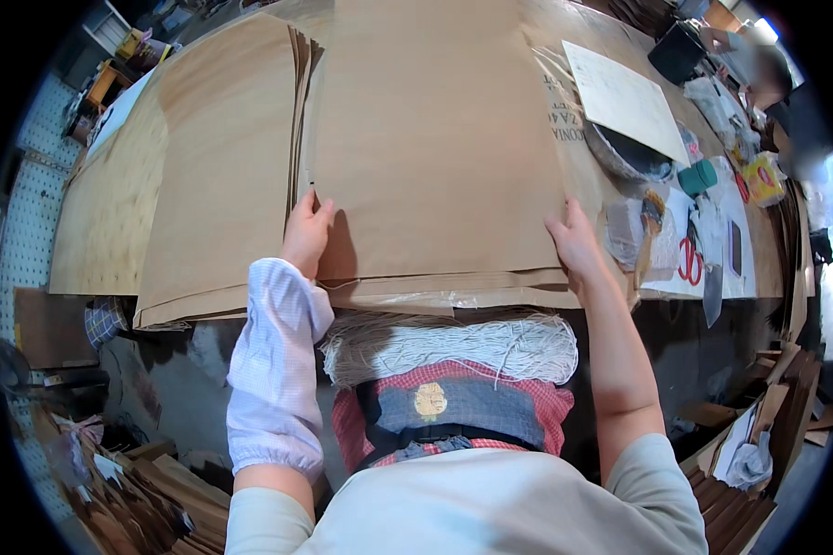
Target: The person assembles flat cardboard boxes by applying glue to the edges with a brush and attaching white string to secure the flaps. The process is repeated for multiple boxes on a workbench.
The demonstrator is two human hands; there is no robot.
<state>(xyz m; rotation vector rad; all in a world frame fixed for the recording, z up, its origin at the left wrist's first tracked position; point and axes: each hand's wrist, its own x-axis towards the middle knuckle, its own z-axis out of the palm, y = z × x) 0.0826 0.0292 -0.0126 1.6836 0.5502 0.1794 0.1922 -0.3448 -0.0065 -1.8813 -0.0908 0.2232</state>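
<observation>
Brown paper sheet (444,157) lies between left hand (305,239) and right hand (578,248), both at its edges, their pinch unclear; uneven pulling could skew it.

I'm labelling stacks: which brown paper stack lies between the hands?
The right stack, with left hand and right hand at its side edges; the other stack lies further left.
</observation>
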